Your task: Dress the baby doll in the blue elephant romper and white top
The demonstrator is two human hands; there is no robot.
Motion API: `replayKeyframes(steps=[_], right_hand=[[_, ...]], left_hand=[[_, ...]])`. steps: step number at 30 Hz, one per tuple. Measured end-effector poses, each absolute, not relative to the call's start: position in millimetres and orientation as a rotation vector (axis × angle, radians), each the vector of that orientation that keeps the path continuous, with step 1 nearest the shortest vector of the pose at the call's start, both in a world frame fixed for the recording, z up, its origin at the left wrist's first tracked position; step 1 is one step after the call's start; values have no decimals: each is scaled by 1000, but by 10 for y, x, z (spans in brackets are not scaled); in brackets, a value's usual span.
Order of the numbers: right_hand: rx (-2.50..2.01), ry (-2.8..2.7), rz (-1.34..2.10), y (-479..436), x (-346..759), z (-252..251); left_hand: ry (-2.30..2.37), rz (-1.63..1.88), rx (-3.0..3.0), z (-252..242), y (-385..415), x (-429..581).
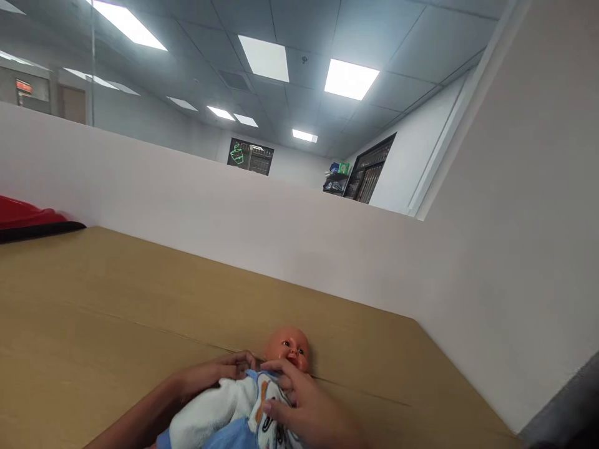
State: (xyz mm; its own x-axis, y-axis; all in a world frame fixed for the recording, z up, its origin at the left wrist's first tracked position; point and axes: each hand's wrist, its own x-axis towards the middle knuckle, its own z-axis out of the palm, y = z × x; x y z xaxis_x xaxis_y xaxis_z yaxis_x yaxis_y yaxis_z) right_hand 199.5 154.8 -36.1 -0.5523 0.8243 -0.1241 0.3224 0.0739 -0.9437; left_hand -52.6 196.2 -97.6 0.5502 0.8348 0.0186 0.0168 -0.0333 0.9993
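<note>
A baby doll (286, 343) with a bald head and an open mouth lies face up on the brown tabletop. It wears a white and blue outfit (213, 405) with a printed front in orange and black. My left hand (234, 365) is at the collar beside the doll's neck, its bent fingers closed on the cloth there. Across the doll's chest lies my right hand (311, 402), its forefinger near the chin and its thumb on the print, with the other fingers curled into the cloth. The doll's lower body is cut off by the bottom of the view.
The brown table (154, 287) meets a low white wall (262, 218) at the back and a wall (515, 249) on the right. A red item with a black edge (32, 215) sits at the far left. Beyond a glass pane lies a room with stacked items (336, 178).
</note>
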Motion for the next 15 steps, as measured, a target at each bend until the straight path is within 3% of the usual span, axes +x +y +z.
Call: replayKeyframes(steps=[4,11,15], right_hand=[[-1493,-1978,1169,1345,2464,-480],[-1434,-1923,840,1223,3050,-856],[-1461,-1995,640,1054,3389,-1004]], left_hand=[[793,745,1561,-941,2032,-560],[1182,850,2123,-572,1946,-476],[1096,816,2354,-308,1549,-24]])
